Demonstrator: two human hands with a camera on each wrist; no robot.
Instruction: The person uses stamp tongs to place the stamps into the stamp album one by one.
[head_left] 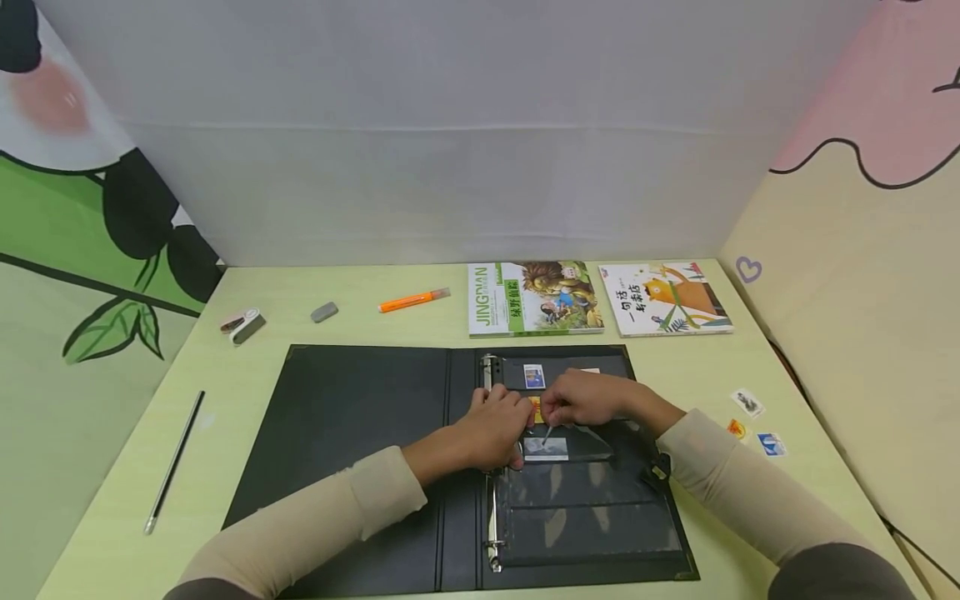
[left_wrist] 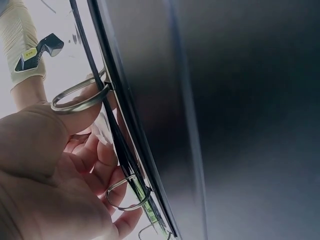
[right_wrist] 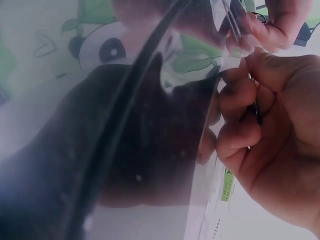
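A black ring binder (head_left: 352,417) lies spread on the table, with a clear-pocketed stamp page (head_left: 577,525) on its right side. My left hand (head_left: 491,429) grips the page beside the metal rings (left_wrist: 82,106). My right hand (head_left: 588,397) holds slim metal tweezers (head_left: 548,434), their tips over a greyish stamp (head_left: 546,451) in a middle pocket. A blue stamp (head_left: 534,377) sits in the top row, and a yellow stamp (head_left: 536,409) lies partly hidden between my hands. In the right wrist view, clear film (right_wrist: 200,195) stands lifted beside my fingers.
Loose stamps (head_left: 747,403) lie on the table at the right. Two books (head_left: 536,298) stand behind the binder. An orange marker (head_left: 414,301), a grey eraser (head_left: 324,312), a small stapler (head_left: 247,326) and a pencil (head_left: 175,461) lie at the back and left.
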